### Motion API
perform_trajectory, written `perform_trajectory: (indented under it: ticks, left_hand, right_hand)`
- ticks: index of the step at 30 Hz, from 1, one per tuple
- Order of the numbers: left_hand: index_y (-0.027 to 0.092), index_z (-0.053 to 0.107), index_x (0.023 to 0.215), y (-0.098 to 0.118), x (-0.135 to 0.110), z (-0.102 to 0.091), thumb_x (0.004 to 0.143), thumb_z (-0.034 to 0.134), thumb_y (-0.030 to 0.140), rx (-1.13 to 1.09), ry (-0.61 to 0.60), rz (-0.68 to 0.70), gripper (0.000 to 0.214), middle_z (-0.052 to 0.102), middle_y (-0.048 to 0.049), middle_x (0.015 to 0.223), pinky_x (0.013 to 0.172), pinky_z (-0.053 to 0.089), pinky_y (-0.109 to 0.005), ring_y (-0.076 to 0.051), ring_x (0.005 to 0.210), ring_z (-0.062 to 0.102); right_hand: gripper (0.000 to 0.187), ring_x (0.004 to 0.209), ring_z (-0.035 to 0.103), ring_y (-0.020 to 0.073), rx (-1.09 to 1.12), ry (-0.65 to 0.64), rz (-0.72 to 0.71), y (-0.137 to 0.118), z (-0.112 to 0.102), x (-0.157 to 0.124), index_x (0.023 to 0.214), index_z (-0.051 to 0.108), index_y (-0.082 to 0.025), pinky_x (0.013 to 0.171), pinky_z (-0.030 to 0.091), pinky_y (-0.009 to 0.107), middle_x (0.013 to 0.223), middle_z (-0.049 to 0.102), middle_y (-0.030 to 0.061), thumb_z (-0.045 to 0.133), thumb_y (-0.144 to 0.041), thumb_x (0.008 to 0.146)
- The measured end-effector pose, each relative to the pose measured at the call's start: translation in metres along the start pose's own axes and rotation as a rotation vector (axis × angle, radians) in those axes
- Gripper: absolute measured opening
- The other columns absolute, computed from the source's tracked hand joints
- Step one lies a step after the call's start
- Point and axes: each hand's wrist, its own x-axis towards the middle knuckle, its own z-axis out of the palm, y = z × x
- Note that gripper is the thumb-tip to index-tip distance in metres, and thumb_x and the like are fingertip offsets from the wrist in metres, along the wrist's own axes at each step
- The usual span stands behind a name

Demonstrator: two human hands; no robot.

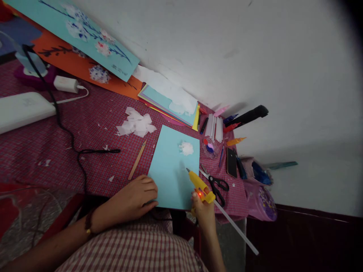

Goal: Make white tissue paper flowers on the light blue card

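A light blue card (170, 166) lies on the red checked tablecloth in front of me, with a small white tissue tuft (186, 148) stuck near its far right corner. My left hand (133, 198) rests on the card's near left corner, fingers curled on its edge. My right hand (202, 209) grips a yellow hot glue gun (200, 185). Its red light glows, its nozzle points at the card's right side, and a long white glue stick (235, 228) juts out behind.
White tissue scraps (136, 124) and a wooden stick (137, 160) lie left of the card. Black scissors (217, 187), a phone (231, 162), markers and glue sticks (214, 128) sit on the right. A paper stack (170, 104), flower artworks (85, 34), a cable (70, 139) and a power strip (22, 109) lie behind.
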Motion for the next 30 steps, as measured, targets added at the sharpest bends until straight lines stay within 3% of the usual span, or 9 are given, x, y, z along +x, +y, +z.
perform_trajectory:
  ticks: [4, 7, 13, 21, 30]
  left_hand:
    - [0.018, 0.061, 0.082, 0.0, 0.0, 0.0, 0.089, 0.055, 0.021, -0.005, -0.003, 0.004, 0.009, 0.062, -0.0009, 0.086, 0.083, 0.033, -0.034, -0.018, 0.086, 0.05]
    - [0.018, 0.061, 0.082, 0.0, 0.001, 0.0, 0.089, 0.055, 0.02, -0.007, 0.006, 0.0, 0.009, 0.062, -0.0009, 0.085, 0.084, 0.033, -0.034, -0.018, 0.085, 0.05]
    - [0.018, 0.06, 0.083, 0.0, 0.001, 0.0, 0.09, 0.053, 0.02, 0.0, -0.02, -0.009, 0.01, 0.062, -0.0011, 0.088, 0.085, 0.032, -0.035, -0.018, 0.087, 0.05]
    - [0.018, 0.06, 0.082, 0.0, 0.001, 0.002, 0.088, 0.055, 0.018, 0.005, 0.014, 0.013, 0.008, 0.062, -0.0009, 0.085, 0.084, 0.033, -0.034, -0.018, 0.085, 0.05]
    - [0.018, 0.061, 0.082, -0.001, -0.001, 0.006, 0.086, 0.057, 0.019, 0.002, 0.081, 0.016, 0.006, 0.061, -0.0007, 0.082, 0.083, 0.035, -0.034, -0.018, 0.084, 0.051]
  right_hand:
    - [0.028, 0.071, 0.063, 0.0217, 0.047, -0.034, 0.031, -0.005, -0.005, 0.002, 0.087, 0.058, -0.019, 0.065, 0.051, 0.033, 0.072, 0.065, 0.0034, 0.064, -0.042, 0.071]
    - [0.035, 0.075, 0.064, 0.0214, 0.061, 0.01, 0.06, -0.006, -0.008, 0.004, 0.091, 0.056, -0.019, 0.072, 0.051, 0.034, 0.079, 0.066, 0.0035, 0.069, -0.039, 0.066]
    - [0.033, 0.069, 0.062, 0.0218, -0.015, -0.036, 0.111, -0.001, -0.012, 0.007, 0.084, 0.058, -0.018, 0.062, 0.051, 0.033, 0.074, 0.066, 0.0043, 0.071, -0.04, 0.063]
    - [0.03, 0.058, 0.058, 0.0181, -0.036, -0.135, 0.055, -0.011, -0.02, 0.019, 0.081, 0.062, -0.016, 0.054, 0.049, 0.03, 0.065, 0.064, 0.0029, 0.068, -0.043, 0.068]
    - [0.033, 0.065, 0.066, 0.0218, -0.116, -0.23, -0.047, -0.024, -0.033, 0.038, 0.082, 0.068, -0.017, 0.063, 0.055, 0.035, 0.071, 0.071, 0.0066, 0.069, -0.047, 0.068]
